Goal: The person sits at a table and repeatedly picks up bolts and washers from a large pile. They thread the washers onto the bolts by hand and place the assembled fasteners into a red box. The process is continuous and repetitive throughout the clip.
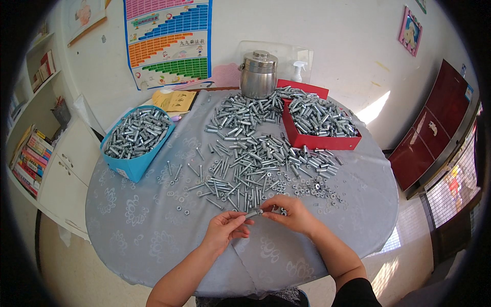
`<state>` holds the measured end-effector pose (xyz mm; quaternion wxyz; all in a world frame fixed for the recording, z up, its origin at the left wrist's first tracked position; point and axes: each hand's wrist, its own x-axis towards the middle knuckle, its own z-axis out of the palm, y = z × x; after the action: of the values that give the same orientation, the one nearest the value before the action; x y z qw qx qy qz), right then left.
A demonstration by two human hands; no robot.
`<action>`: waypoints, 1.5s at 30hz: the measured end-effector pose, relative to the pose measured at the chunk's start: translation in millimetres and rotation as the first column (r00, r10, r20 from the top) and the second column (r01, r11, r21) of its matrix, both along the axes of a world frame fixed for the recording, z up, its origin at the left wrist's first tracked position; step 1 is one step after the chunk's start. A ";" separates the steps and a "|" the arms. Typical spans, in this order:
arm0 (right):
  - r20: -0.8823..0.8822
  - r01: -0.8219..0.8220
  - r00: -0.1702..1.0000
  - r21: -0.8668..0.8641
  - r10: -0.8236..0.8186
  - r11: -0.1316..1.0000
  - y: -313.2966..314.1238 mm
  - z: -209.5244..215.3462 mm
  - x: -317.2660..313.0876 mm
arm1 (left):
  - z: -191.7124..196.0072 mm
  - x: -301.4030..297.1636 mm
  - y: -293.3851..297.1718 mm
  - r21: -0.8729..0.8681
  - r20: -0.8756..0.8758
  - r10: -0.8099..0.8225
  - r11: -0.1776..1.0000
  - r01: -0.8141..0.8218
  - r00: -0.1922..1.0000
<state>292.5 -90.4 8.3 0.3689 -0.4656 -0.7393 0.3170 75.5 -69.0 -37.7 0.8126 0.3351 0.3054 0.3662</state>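
Near the front of the table, my left hand [226, 228] grips a silvery expansion bolt [251, 215] between thumb and fingers. The bolt lies almost level, its far end pointing right. My right hand [289, 213] pinches that end, where a nut or washer seems to sit; the fingertips partly cover it. Just beyond my hands are loose long bolts [219, 188], with hex nuts and washers [323, 192] strewn to the right. Farther back, metal sleeves [266, 148] spread into a big heap of anchors [240, 113].
At the left stands a blue bin [134, 166] full of anchors. A red box [327, 143], also full, sits at the back right. Behind the heap are a steel lidded pot [259, 77] and a white spray bottle [298, 71]. A yellow booklet [176, 101] lies beside the bin.
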 end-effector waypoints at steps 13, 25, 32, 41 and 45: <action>0.050 0.026 0.999 -0.332 -0.010 0.943 -2.2 -6.0 -0.3 | 0.9 -3.1 1.7 0.060 -0.010 0.125 0.990 -0.124 0.992; -0.130 -0.031 0.991 -0.215 0.002 0.976 -6.4 -5.6 -12.2 | -1.5 -5.0 5.2 0.081 0.029 0.124 0.989 -0.126 0.992; -0.204 -0.035 0.979 -0.219 -0.011 0.975 -6.1 -11.2 -12.4 | 0.4 -5.5 4.7 0.096 0.011 0.116 0.989 -0.117 0.993; -0.192 -0.062 0.981 -0.312 0.001 0.948 -6.6 -12.9 -9.2 | -0.1 -5.9 5.3 0.111 0.008 0.137 0.984 -0.137 0.991; -0.280 -0.089 0.960 -0.339 -0.010 0.936 -8.3 -9.4 -7.6 | 4.1 -4.7 3.2 0.123 -0.019 0.169 0.979 -0.165 0.985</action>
<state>284.9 -98.6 -1.1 0.3739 -0.4595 -0.6217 0.5124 70.8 -65.8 -33.5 0.7526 0.3622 0.3214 0.4461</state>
